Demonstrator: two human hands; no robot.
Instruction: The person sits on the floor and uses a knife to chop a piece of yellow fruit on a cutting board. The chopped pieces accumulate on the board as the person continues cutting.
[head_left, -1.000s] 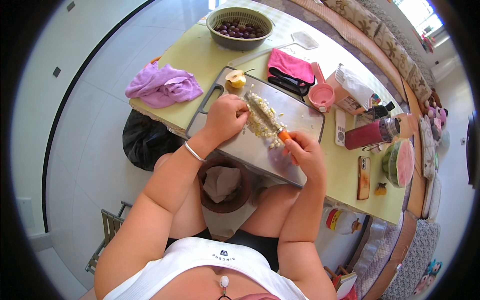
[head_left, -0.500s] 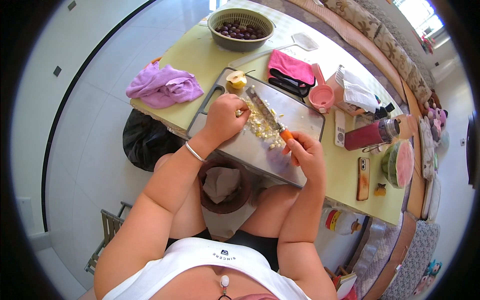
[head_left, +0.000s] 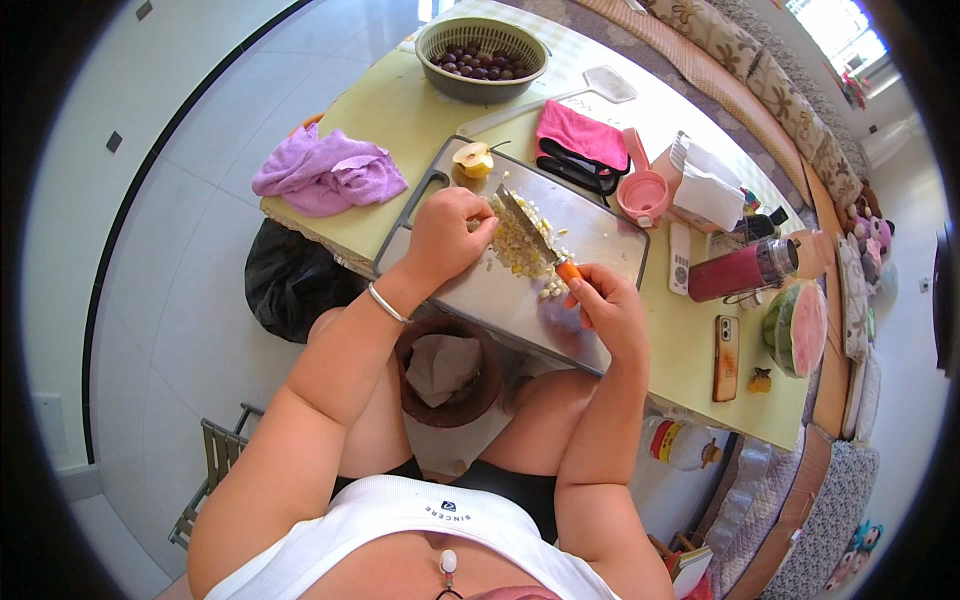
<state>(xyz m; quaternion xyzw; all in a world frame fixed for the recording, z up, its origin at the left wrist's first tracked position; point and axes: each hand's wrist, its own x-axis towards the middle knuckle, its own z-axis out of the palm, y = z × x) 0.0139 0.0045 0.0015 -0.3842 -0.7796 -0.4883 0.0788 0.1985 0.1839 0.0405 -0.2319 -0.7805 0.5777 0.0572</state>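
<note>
My right hand (head_left: 610, 308) grips a knife (head_left: 528, 222) by its orange handle. The blade slants up and left across small chopped pieces of pale fruit (head_left: 515, 253). They lie scattered on a grey metal cutting board (head_left: 610, 235) with a dark rim. Left of the blade, my left hand (head_left: 448, 232) is closed with its fingertips curled at the edge of the chopped pieces. Whatever those fingers may hold is hidden. A cut half of a pear (head_left: 473, 159) with its stem rests at the board's far left corner, beyond my left hand.
Around the board on the pale green table are a basket of dark round fruit (head_left: 482, 88), a purple cloth (head_left: 330, 172), a pink cloth (head_left: 582, 133), a pink cup (head_left: 643, 197), a bottle (head_left: 740, 268), a phone (head_left: 726, 357) and cut watermelon (head_left: 796, 328). A bin (head_left: 450, 375) stands between my knees.
The knife has shifted slightly left and its blade has turned, so the face looks darker. My right hand moved a little with it; my left hand stays almost in place.
</note>
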